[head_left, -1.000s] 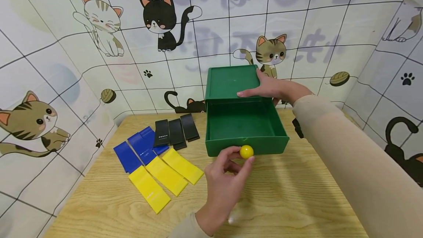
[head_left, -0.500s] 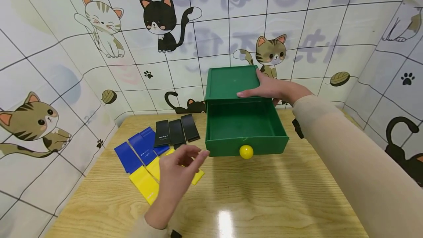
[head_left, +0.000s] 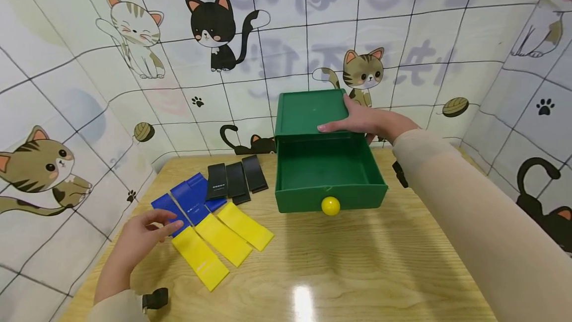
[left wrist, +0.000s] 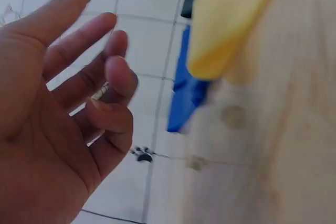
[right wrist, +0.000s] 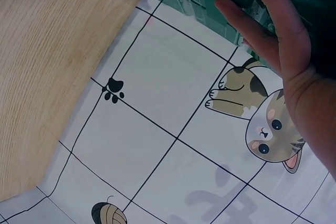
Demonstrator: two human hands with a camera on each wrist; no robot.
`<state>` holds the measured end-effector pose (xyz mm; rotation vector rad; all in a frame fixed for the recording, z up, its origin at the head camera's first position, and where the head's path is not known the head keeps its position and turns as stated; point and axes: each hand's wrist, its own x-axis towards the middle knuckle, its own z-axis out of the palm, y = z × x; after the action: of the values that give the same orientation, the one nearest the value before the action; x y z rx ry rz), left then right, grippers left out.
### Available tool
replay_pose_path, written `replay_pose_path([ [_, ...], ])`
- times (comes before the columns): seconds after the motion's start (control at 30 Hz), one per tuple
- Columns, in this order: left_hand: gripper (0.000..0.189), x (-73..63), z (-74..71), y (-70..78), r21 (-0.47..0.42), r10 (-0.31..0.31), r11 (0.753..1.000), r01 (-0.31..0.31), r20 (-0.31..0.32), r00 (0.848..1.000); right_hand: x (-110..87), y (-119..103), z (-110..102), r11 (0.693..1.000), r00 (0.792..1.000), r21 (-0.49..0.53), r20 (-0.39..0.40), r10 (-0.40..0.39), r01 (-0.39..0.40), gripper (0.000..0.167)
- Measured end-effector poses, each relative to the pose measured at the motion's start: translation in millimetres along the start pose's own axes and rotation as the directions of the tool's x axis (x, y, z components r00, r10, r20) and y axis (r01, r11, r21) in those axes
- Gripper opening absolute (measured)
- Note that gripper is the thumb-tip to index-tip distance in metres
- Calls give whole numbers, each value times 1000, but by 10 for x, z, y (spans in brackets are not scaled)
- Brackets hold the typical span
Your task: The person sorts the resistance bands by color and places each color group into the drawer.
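Here, one green box [head_left: 310,112] stands right of the frame's centre, its single drawer [head_left: 299,200] jutting toward the bottom edge, the front's long axis running left to right, with one yellow knob [head_left: 330,206] on it. The right hand [head_left: 364,119] rests on the box's right edge, fingers spread. At lower left, the left hand [head_left: 140,237] has loosely bent, parted fingers beside the blue strips [head_left: 185,200]; I cannot tell whether they touch. At least two blue ones show; they and three yellow strips [head_left: 223,240] slant from upper left to lower right. Three black strips [head_left: 237,182] run steeper, all on the counter [head_left: 357,272].
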<state>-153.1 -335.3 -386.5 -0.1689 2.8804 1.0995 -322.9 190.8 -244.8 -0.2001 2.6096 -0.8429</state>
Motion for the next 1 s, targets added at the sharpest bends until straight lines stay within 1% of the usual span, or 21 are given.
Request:
replay_pose_path([
  [0.07,62,26,-15,-135,31,-43,999,43,26,999,-2,5,4,1000,1000,-7,-4,-1,1,142],
  [0.13,64,62,-6,-221,42,-67,997,65,50,996,-6,10,3,1000,1000,-10,-10,-1,1,142],
  [0.23,64,119,36,-287,33,-90,996,88,87,992,-8,18,-1,1000,1000,-9,-17,2,-2,142],
  [0.37,59,155,93,-330,23,-105,994,103,112,988,7,22,3,1000,1000,-3,-10,1,-1,142],
  [0.6,41,169,125,-335,86,-61,995,52,109,992,29,19,2,1000,1000,3,-2,-1,1,142],
  [0.8,37,170,140,-309,86,-64,995,54,109,992,34,26,-5,1000,1000,31,7,4,-4,140],
  [0.9,33,159,135,-292,85,-60,995,51,101,993,27,21,-3,1000,1000,21,5,2,-2,140],
  [1.0,29,120,118,-244,86,-53,995,46,79,996,26,12,8,1000,1000,7,-2,-1,1,142],
])
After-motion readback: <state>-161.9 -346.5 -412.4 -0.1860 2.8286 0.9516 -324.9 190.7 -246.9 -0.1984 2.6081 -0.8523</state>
